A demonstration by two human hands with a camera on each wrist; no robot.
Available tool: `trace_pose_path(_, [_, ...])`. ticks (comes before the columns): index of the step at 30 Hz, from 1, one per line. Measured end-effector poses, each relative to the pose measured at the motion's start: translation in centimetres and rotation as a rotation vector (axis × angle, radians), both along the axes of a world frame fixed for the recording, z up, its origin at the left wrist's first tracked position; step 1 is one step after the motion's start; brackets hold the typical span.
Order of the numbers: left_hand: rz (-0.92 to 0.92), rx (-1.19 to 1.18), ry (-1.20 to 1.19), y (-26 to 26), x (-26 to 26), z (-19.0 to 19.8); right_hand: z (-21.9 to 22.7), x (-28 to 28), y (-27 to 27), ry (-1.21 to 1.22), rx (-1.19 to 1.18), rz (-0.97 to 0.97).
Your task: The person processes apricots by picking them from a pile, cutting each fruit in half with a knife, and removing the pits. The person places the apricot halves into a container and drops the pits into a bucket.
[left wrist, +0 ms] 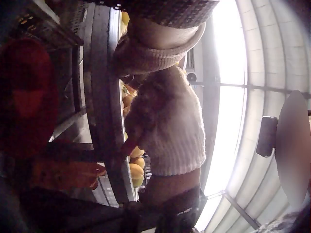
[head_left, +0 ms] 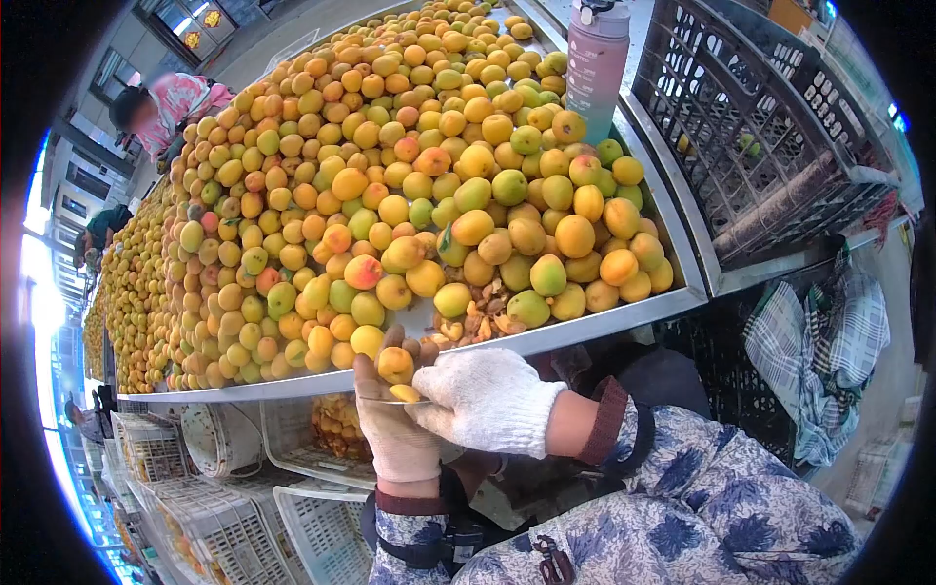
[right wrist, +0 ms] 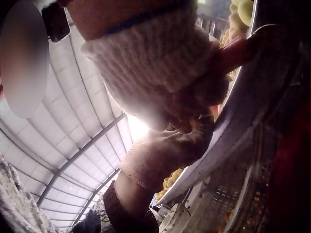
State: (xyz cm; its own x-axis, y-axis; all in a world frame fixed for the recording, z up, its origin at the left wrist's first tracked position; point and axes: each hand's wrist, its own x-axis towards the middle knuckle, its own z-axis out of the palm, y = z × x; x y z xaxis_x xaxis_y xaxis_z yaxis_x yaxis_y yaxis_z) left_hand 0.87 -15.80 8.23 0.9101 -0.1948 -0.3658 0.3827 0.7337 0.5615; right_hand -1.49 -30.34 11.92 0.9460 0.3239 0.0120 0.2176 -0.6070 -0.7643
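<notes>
My left hand, in a white work glove with stained fingers, holds a yellow apricot at the table's near edge. Against it comes my right hand, also gloved, gripping a small knife with a reddish handle. The thin blade shows in the head view, with a cut yellow apricot piece at it. Just beyond the hands lies a small heap of brown pits and torn flesh. In the left wrist view the gloves hide the fruit.
Apricots cover the metal-rimmed table. A pink-to-teal bottle stands at its far right, beside a dark plastic crate. White crates stand below at left. A checked cloth hangs at right. Another person is across the table.
</notes>
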Motion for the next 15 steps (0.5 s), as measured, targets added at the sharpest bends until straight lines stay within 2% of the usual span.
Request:
trace_pose_path(9, [-0.002,-0.101,0.041,-0.36,0.08,0.23,0.34,0.58,-0.97,0.063,-0.104,0.059])
trace_pose_path(15, [0.027,-0.077,0.034,-0.04,0.02,0.68,0.09,0.75,-0.68,0.033,-0.017,0.037])
